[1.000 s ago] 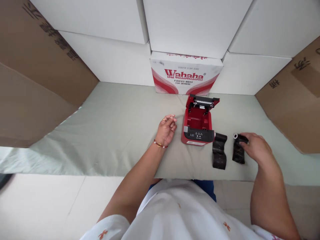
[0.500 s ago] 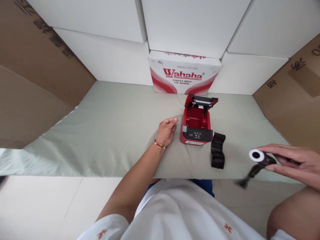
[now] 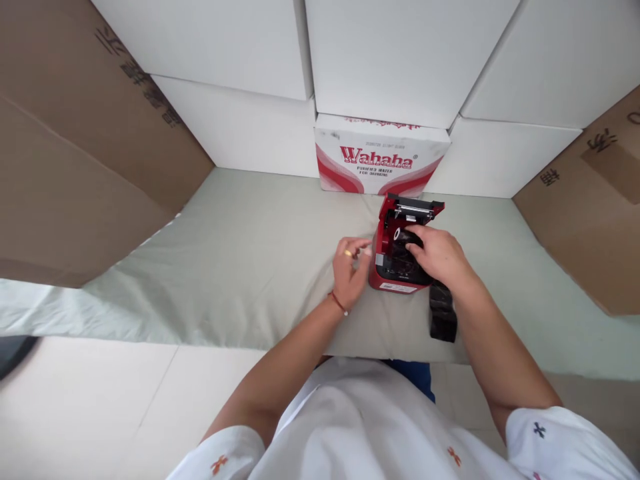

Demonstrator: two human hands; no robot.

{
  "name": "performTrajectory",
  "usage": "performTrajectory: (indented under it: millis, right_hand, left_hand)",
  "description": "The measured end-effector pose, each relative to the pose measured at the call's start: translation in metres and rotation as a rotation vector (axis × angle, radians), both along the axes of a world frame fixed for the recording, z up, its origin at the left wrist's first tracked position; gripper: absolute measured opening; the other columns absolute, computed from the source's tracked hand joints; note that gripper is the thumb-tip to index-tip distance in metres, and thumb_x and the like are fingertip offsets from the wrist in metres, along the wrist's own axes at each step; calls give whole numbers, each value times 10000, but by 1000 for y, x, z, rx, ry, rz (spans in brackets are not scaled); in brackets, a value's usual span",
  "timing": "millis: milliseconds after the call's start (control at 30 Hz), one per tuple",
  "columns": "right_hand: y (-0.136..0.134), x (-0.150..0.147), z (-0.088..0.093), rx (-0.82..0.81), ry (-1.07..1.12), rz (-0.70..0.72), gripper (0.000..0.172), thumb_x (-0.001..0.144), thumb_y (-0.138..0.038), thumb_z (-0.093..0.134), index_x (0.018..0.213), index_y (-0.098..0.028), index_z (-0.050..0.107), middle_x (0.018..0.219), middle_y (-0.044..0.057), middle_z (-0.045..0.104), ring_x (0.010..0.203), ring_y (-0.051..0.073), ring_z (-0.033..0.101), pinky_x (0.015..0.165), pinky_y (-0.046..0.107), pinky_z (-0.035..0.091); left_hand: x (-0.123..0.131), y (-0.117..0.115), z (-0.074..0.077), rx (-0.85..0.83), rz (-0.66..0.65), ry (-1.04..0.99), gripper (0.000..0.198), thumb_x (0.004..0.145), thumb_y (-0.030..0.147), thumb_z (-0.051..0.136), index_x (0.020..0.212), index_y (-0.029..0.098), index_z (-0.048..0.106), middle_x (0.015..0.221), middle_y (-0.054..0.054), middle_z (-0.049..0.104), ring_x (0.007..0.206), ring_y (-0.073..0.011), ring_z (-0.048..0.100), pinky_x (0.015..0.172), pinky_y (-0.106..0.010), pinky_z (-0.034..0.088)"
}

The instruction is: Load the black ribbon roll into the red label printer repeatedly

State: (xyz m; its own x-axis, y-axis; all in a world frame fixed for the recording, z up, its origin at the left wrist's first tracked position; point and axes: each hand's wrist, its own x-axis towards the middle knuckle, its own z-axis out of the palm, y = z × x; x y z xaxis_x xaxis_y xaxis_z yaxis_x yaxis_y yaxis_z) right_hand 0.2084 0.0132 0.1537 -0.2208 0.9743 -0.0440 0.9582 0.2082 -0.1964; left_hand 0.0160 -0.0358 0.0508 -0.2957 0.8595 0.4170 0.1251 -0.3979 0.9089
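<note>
A small red printer (image 3: 381, 248) stands on the grey-green cloth (image 3: 250, 267) with its lid tipped open at the back. My right hand (image 3: 435, 257) reaches into the open bay, fingers closed on a black roll (image 3: 400, 248) with a white core that sits inside it. My left hand (image 3: 353, 263) rests just left of the printer, fingers loosely curled with the fingertips near its side, and nothing shows in it. A second black roll (image 3: 443, 313), partly unwound, lies on the cloth to the right of the printer, partly behind my right forearm.
A white and red "Wahaha" carton (image 3: 383, 160) stands right behind the printer, among stacked white boxes (image 3: 400, 53). Brown cardboard boxes (image 3: 75, 147) wall in the left, and another brown box (image 3: 590, 200) the right. The cloth's front edge runs just before my body.
My right hand carried the black roll from the right, off the cloth, into the printer's open bay. My left hand shifted slightly toward the printer's side. The other roll stayed put.
</note>
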Motion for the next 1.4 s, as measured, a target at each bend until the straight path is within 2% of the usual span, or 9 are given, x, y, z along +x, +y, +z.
performTrajectory:
  millis: [67, 167, 367, 567, 700, 800, 867, 1067, 1400]
  right_hand:
    - [3, -5, 0, -11, -27, -4, 485, 1007, -268, 608, 1483, -244, 698, 1456, 132, 744, 1257, 374, 731, 1032, 513, 577]
    - [8, -10, -1, -13, -28, 1, 487, 1002, -267, 620, 1482, -263, 702, 1436, 117, 758, 1259, 368, 736, 1046, 515, 577]
    - [19, -9, -13, -6, 1, 3, 495, 981, -259, 650, 1471, -285, 714, 1387, 106, 786, 1234, 358, 753, 1045, 515, 581]
    - [8, 0, -9, 42, 217, 89, 381, 1000, -307, 655, 1360, -265, 773, 1354, 64, 805, 1156, 260, 782, 1058, 415, 588]
    - [0, 21, 3, 337, 686, 1, 289, 1040, -430, 622, 1131, -250, 830, 1062, 50, 863, 959, 227, 800, 933, 388, 627]
    - [14, 38, 6, 645, 708, -116, 376, 1058, -486, 578, 1247, -239, 790, 1174, 98, 838, 1001, 245, 773, 919, 427, 628]
    - [29, 45, 2, 695, 652, -112, 439, 1045, -524, 575, 1317, -233, 759, 1298, 136, 796, 1077, 270, 754, 940, 461, 628]
    - [42, 38, -10, 483, 610, 83, 479, 1054, -586, 525, 1228, -228, 792, 1272, 140, 799, 1218, 296, 732, 1125, 505, 550]
    - [-27, 48, 5, 303, 396, 283, 403, 1086, -296, 466, 1345, -231, 768, 1381, 118, 759, 1255, 285, 668, 1133, 515, 531]
  left_hand:
    - [6, -15, 4, 279, -20, 366, 345, 1069, 412, 559, 1244, 202, 769, 1166, -110, 765, 1116, -229, 673, 1016, -401, 488]
    - [16, -29, 6, 457, -27, 698, 338, 1080, 334, 533, 1342, 223, 716, 1213, -90, 807, 1174, -227, 698, 1075, -409, 441]
    - [33, -35, 9, 480, 149, 894, 347, 1043, 364, 639, 1327, 181, 716, 1116, -70, 825, 1139, -234, 694, 1171, -430, 363]
    - [47, -44, 16, 412, 153, 1041, 349, 1030, 312, 638, 1335, 158, 711, 1191, -105, 793, 1208, -254, 676, 1172, -450, 388]
    - [52, -51, 20, 358, 127, 1066, 379, 1028, 268, 629, 1381, 140, 684, 1241, -124, 778, 1247, -259, 675, 1122, -425, 444]
    - [54, -56, 22, 340, 115, 1087, 389, 1020, 204, 614, 1395, 120, 674, 1267, -135, 774, 1275, -260, 675, 1135, -415, 447]
    - [55, -60, 25, 330, 117, 1103, 381, 1018, 186, 608, 1385, 119, 682, 1270, -132, 775, 1271, -260, 677, 1132, -410, 446]
    - [58, -72, 37, 260, 109, 1197, 403, 1017, 224, 627, 1400, 112, 683, 1272, -116, 771, 1248, -261, 660, 1101, -410, 457]
    - [57, -83, 54, 105, 36, 1339, 491, 1022, 205, 611, 1510, 152, 610, 1291, -133, 726, 1184, -274, 637, 987, -452, 497]
